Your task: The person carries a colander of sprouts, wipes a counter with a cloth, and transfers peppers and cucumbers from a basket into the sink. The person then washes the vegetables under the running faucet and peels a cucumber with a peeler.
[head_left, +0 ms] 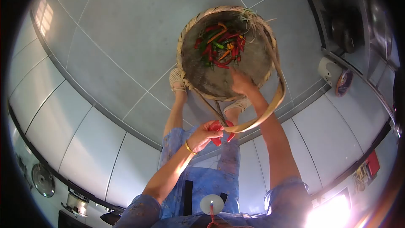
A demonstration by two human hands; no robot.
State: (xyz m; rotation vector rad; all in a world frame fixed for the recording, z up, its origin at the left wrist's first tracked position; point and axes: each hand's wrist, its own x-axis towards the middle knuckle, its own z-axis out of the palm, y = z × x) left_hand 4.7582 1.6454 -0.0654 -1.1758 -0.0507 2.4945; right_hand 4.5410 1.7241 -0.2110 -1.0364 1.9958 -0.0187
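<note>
My left hand point(205, 135) is closed around several red chili peppers point(216, 140) in front of my knees. One of these peppers sticks out to the right, close to the basket's handle. My right hand point(244, 82) reaches down inside the round woven basket point(202, 80). Its index finger and thumb look apart, and I see nothing between them. Just beyond the fingertips lies a heap of chili peppers point(222, 45), mostly red with some green and orange. The basket's curved handle point(270, 114) arches over toward me, between my two hands.
Below me is a grey tiled floor point(122, 38), with my two shoes point(177, 80) near the basket. Pale cabinet fronts point(67, 131) curve along the near side. A white appliance point(330, 71) stands at the right, by a dark rack point(344, 12) holding pans.
</note>
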